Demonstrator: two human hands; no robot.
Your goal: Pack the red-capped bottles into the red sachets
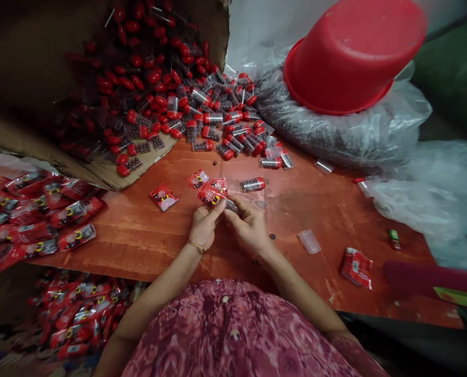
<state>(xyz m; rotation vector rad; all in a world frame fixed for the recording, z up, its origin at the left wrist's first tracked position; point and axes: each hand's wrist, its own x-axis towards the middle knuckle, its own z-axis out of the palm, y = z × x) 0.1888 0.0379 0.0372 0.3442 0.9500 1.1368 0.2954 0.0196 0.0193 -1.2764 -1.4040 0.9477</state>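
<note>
At the middle of the table, my left hand (204,226) pinches a small red printed packet (210,193). Right beside it, my right hand (252,224) has its fingers wrapped round a clear tube of dark beads (230,206). The tube's end meets the packet; whether it is inside the packet is hidden by my fingers. Just beyond the hands lies another red-capped tube (252,184). Flat red packets lie close by: one (164,197) to the left, another (196,179) partly behind the held packet.
A cardboard box (139,166) on its side spills red-capped tubes (233,123) onto the table (131,235). Filled red packets (40,214) pile up at left. A red tub (347,57) stands upside down on a plastic bag (319,133). A crumpled packet (357,268) lies right.
</note>
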